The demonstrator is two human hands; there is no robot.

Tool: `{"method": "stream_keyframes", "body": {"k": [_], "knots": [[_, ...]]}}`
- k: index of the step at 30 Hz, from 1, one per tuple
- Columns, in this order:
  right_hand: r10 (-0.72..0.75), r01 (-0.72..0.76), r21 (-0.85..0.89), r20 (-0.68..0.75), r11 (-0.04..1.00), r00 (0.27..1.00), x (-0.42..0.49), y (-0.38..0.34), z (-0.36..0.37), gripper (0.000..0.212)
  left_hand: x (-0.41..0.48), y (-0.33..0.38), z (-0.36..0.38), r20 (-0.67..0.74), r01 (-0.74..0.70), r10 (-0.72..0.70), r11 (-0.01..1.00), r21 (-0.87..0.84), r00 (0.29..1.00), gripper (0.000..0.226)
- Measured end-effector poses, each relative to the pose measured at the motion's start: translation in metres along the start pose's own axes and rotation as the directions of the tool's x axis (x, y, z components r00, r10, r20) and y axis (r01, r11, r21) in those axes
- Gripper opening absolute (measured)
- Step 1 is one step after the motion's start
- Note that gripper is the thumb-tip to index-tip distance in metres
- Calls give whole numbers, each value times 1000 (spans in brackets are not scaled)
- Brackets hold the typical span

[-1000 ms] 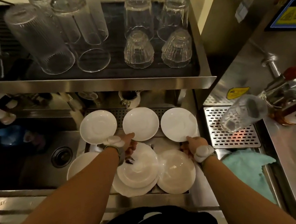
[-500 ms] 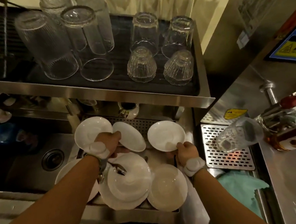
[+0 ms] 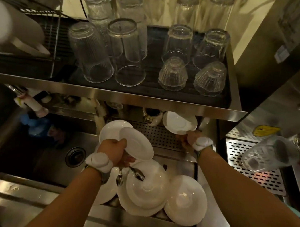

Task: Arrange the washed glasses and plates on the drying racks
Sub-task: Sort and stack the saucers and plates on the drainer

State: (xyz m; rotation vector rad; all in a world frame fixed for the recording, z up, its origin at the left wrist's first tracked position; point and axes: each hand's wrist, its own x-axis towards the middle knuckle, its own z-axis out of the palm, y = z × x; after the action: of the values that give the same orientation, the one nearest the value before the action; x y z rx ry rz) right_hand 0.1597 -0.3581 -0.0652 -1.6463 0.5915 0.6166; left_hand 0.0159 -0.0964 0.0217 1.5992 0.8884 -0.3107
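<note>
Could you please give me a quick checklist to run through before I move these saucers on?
1. Left hand grip on its two saucers: ok, fingers curled round both.
2. Right hand grip on the single saucer: ok, held at its near rim.
3. Single saucer's clearance under the shelf edge: cannot tell.
4. Bare perforated tray between the hands: ok.
5. Spoons lying loose on the stacked plates below the left hand: not ok, they could probably be knocked.
</note>
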Motion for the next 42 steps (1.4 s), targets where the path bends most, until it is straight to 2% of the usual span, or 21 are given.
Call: {"method": "stream_keyframes", "body": {"k": [3,8,11,13,16,19,24,27,30,34,36,38,39,42], "knots": [[82,-84,154,18,984,996,10,-5,6,37,0,-2,-6,2,17,-17,1000,15,1000,23],[138,-152,216,78,965,987,12,-1,8,37,3,-4,-12,0,30,-30,999,32,1000,24],[157,-172,174,97,970,983,10,4,13,46,5,-5,-13,-9,7,-7,999,47,1000,24],[133,-138,130,46,982,990,8,5,12,51,6,-4,-11,-8,-10,11,997,73,1000,24],[92,-92,114,4,989,996,-3,9,10,41,7,-4,-6,-14,-34,36,995,93,999,25],[65,-68,56,64,996,996,-34,26,22,30,6,-8,-1,-22,-64,67,989,130,998,27],[40,-63,113,197,992,980,-86,59,40,50,6,-22,9,61,-59,50,987,150,997,25],[16,-34,135,132,990,991,-103,73,36,36,6,-29,20,134,-53,27,979,194,991,23],[7,-14,58,104,998,995,-111,82,23,29,6,-29,31,197,-39,-15,962,270,980,25],[-7,-3,63,145,998,989,-110,75,-5,24,6,-18,43,211,-69,31,981,179,977,21],[-50,44,54,109,998,993,-103,68,-13,19,9,-9,50,227,-118,78,979,169,971,22],[-78,77,59,12,995,997,-91,59,-18,18,10,-1,52,210,-168,123,962,213,970,27],[-90,92,70,-30,993,996,-84,54,-19,17,15,-1,52,199,-164,128,970,178,972,32],[-87,100,153,-94,983,992,-66,38,-18,11,27,-7,40,112,-57,45,992,110,993,48]]}}
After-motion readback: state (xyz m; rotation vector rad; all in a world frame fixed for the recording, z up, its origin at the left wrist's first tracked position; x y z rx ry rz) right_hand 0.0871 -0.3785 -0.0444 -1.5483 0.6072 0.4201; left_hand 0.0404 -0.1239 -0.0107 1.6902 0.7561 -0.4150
